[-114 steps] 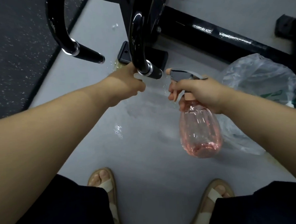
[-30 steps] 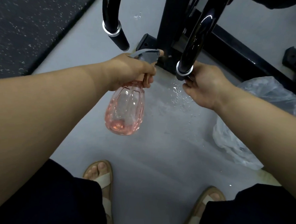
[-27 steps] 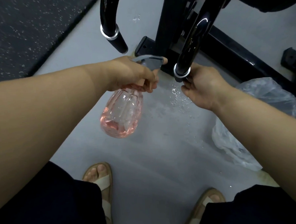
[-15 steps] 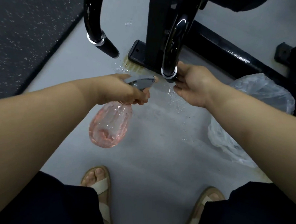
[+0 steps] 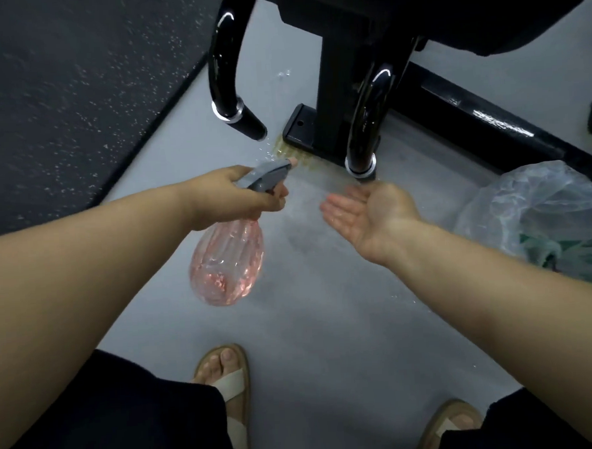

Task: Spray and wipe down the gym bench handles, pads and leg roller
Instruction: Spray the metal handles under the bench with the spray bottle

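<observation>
My left hand [image 5: 231,196] grips the neck of a pink see-through spray bottle [image 5: 226,262] with a grey trigger head [image 5: 266,174], its nozzle aimed up toward the left black handle [image 5: 244,119]; fine droplets hang between them. The right black handle [image 5: 363,135] curves down from the bench frame and ends at a chrome ring. My right hand [image 5: 366,212] lies open, palm up and wet, just below that handle's tip, not touching it. The black bench pad [image 5: 482,12] fills the top right.
The bench post stands on a black foot plate [image 5: 300,133] with a wet yellowish patch beside it. A black base rail [image 5: 481,118] runs right. A crumpled clear plastic bag [image 5: 544,218] lies at right. Dark speckled mat [image 5: 57,82] at left. My sandalled feet below.
My right hand has let go of the right handle's tip and turned palm up below it. The bottle has swung its nozzle toward the left handle, with droplets now in the air.
</observation>
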